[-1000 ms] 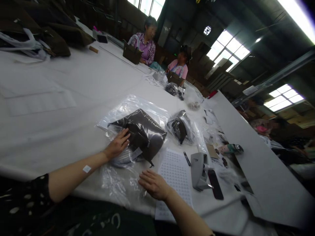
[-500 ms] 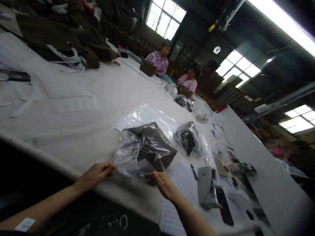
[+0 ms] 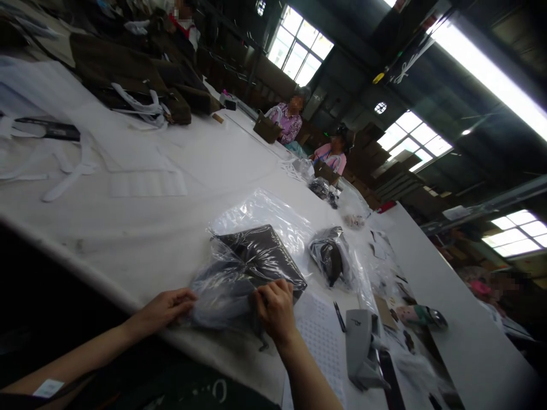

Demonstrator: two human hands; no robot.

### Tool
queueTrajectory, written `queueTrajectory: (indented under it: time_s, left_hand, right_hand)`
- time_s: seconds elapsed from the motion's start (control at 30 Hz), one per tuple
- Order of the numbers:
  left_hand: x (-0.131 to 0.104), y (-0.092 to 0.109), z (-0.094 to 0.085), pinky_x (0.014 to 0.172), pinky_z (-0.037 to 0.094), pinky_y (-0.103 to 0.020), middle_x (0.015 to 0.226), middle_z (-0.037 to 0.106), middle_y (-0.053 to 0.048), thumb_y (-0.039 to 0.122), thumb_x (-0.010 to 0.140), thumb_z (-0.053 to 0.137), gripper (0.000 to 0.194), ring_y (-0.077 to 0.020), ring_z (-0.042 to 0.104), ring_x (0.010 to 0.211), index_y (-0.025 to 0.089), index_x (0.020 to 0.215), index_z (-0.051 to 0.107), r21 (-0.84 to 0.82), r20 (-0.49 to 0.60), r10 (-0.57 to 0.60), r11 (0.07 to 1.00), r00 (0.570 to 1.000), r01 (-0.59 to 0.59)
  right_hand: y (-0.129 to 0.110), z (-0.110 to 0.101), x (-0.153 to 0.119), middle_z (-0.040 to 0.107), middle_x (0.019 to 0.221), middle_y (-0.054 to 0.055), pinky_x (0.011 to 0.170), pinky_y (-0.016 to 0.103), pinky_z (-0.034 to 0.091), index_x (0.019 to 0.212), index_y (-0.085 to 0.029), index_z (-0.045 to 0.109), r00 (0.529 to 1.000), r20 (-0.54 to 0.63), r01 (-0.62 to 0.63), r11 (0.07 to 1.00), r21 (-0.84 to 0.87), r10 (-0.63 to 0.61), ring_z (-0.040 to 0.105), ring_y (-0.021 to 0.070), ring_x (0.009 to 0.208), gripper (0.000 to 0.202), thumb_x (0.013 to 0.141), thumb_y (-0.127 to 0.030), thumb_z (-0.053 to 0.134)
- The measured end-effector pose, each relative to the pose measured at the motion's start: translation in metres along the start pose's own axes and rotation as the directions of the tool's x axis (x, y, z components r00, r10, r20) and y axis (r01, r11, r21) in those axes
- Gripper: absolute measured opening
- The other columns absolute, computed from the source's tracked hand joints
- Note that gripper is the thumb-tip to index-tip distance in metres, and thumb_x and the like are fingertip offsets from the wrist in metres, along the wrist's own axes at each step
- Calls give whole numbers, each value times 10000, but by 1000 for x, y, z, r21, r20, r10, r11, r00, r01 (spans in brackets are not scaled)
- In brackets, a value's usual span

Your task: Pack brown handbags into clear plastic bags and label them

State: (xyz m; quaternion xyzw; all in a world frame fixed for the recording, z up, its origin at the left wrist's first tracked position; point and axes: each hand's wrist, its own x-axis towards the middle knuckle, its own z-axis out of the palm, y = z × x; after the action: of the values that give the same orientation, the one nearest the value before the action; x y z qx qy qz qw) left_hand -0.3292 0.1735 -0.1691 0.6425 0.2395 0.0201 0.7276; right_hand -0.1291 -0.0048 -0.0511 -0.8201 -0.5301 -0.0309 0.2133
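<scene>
In front of me on the white table lies a dark brown bag inside a clear plastic bag, whose open side faces me. At the near left edge of the plastic, my left hand pinches it between thumb and fingers. My right hand is closed in a loose fist on the plastic over the near right part of the brown bag. What lies inside that fist is hidden by the fingers. A dark strap end hangs out below the right hand.
A printed sheet, a pen, a grey tape dispenser and a drink bottle lie to the right. Beyond is another wrapped bag. Brown bags and white paper occupy the left. Two co-workers sit across.
My right hand has moved up and curled from a fingertip pinch at the plastic's near edge into a fist over it. My left hand stays at the left edge. The view has shifted slightly.
</scene>
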Motion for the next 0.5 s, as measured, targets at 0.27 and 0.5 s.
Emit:
queueTrajectory:
  time_s: [0.27, 0.5]
  left_hand:
    - [0, 17, -12, 605, 488, -299, 774, 661, -40, 572, 813, 439, 439, -208, 626, 614, 180, 946, 585, 394, -321, 205, 917, 925, -66]
    - [51, 43, 46, 1093, 260, -461, 1322, 507, -58, 235, 912, 427, 395, -265, 394, 1270, 210, 1303, 481, 857, 198, 776, 159, 598, -490]
  right_hand:
    - [2, 22, 26, 606, 647, -16, 625, 294, 322, 903, -226, 530, 925, 107, -341, 920, -194, 366, 565, 202, 665, 141, 768, -237, 569]
    - [0, 24, 29, 614, 689, 6, 648, 300, 341, 821, -229, 540, 939, 134, -259, 910, -325, 316, 572, 194, 678, 48, 799, -268, 558]
